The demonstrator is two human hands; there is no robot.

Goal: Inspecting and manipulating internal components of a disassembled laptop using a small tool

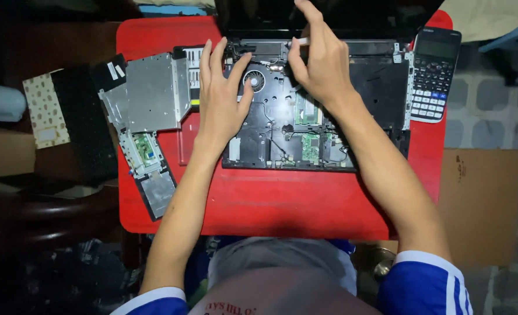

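An opened black laptop base lies on a red table, its circuit boards and round cooling fan exposed. My left hand rests flat on the base's left part, thumb beside the fan, fingers spread and holding nothing. My right hand is near the hinge at the base's far edge, pinching a thin white tool between thumb and fingers. The dark laptop screen stands open behind the hands.
A silver optical drive and a removed palm-rest panel lie left of the laptop. A black keyboard and patterned card sit further left. A dark calculator lies at right. A cardboard box stands beside the table.
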